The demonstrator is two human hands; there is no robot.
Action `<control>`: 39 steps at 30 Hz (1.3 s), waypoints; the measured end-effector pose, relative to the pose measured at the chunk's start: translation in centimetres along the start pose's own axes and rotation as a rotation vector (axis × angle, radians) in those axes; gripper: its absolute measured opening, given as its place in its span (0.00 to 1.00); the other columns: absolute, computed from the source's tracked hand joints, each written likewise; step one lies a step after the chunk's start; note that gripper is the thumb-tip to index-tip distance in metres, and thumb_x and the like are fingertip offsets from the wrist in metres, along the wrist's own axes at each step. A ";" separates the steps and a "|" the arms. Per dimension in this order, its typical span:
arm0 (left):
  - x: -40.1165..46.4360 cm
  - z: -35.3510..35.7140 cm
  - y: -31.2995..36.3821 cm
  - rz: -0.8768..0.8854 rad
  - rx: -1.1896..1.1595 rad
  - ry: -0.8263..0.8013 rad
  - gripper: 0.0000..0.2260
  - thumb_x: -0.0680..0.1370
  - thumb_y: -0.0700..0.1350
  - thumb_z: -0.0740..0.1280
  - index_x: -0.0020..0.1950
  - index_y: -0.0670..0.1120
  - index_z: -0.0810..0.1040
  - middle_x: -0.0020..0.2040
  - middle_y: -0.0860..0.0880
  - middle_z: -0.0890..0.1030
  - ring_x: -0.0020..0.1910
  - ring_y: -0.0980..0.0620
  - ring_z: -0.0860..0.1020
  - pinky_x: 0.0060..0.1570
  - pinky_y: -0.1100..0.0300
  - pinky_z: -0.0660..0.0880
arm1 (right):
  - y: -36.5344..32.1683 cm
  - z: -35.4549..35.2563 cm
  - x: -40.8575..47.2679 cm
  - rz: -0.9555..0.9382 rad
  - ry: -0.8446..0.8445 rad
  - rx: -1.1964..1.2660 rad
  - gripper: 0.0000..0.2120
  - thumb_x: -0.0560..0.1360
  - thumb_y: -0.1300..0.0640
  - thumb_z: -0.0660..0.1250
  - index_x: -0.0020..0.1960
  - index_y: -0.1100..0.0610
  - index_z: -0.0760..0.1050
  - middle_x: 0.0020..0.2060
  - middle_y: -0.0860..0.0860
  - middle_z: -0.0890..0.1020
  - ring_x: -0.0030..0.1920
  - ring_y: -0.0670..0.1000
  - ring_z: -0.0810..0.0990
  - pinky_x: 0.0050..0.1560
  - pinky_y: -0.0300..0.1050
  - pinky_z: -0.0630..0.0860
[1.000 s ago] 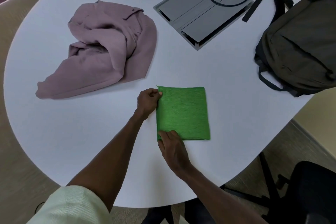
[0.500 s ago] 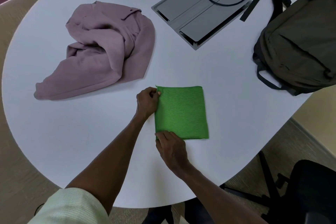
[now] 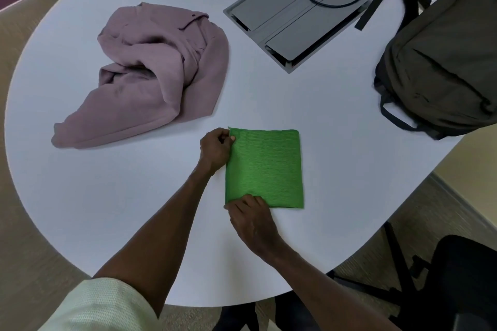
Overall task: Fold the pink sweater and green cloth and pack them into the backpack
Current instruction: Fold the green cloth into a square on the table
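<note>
Head view: green cloth (image 3: 265, 168) flat on table (image 3: 107, 196), squared into a neat panel. Left hand (image 3: 215, 149) pinching far-left corner, right hand (image 3: 251, 219) pinching near-left corner, likely to align edges for another fold. Sweater (image 3: 150, 75) crumpled, backpack (image 3: 441, 62) closed at right.

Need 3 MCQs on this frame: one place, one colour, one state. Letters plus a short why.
1. Where does the backpack lie on the table?
A. at its right edge
B. at its centre
C. under the sweater

2. What colour is the cloth under both hands?
A. pink
B. green
C. grey

3. In what state is the pink sweater?
A. folded square
B. packed away
C. crumpled in a heap

Answers:
1 A: it lies by the right rim.
2 B: the left hand and right hand hold a green square.
3 C: it lies bunched, far left.
</note>
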State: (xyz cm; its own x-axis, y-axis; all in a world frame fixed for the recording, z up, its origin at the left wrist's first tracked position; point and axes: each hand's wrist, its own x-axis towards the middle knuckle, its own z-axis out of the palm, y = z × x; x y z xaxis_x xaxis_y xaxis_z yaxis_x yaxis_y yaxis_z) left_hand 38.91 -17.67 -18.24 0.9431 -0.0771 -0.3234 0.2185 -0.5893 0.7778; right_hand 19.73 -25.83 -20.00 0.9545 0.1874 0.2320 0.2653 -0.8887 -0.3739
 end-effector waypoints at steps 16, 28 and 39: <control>-5.8 5.5 0.0 0.396 0.091 0.100 0.18 0.81 0.35 0.57 0.71 0.36 0.70 0.71 0.40 0.73 0.71 0.45 0.69 0.72 0.52 0.64 | 6.2 -2.0 2.5 0.517 0.040 -0.084 0.23 0.81 0.56 0.56 0.74 0.62 0.65 0.76 0.61 0.64 0.77 0.58 0.61 0.74 0.57 0.63; -7.0 5.8 -3.7 0.485 0.704 -0.057 0.32 0.82 0.63 0.48 0.81 0.46 0.54 0.82 0.45 0.49 0.81 0.47 0.44 0.78 0.46 0.46 | 9.6 -2.3 2.3 0.384 -0.270 -0.229 0.36 0.78 0.36 0.53 0.80 0.53 0.54 0.79 0.61 0.49 0.79 0.62 0.44 0.74 0.69 0.48; -8.0 4.4 -3.1 0.342 0.632 -0.068 0.29 0.83 0.57 0.54 0.80 0.43 0.58 0.78 0.31 0.49 0.78 0.33 0.49 0.77 0.41 0.53 | 10.8 -5.2 3.5 0.561 -0.290 0.150 0.42 0.74 0.36 0.65 0.80 0.48 0.51 0.80 0.56 0.46 0.79 0.62 0.47 0.76 0.60 0.51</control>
State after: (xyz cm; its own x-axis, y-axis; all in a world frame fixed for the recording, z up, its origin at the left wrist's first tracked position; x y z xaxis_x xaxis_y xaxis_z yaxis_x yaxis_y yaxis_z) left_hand 29.61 -18.79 -20.40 0.9106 -0.3783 -0.1663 -0.2924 -0.8743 0.3874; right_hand 25.24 -36.98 -18.53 0.9461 -0.1641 -0.2793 -0.2882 -0.8202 -0.4941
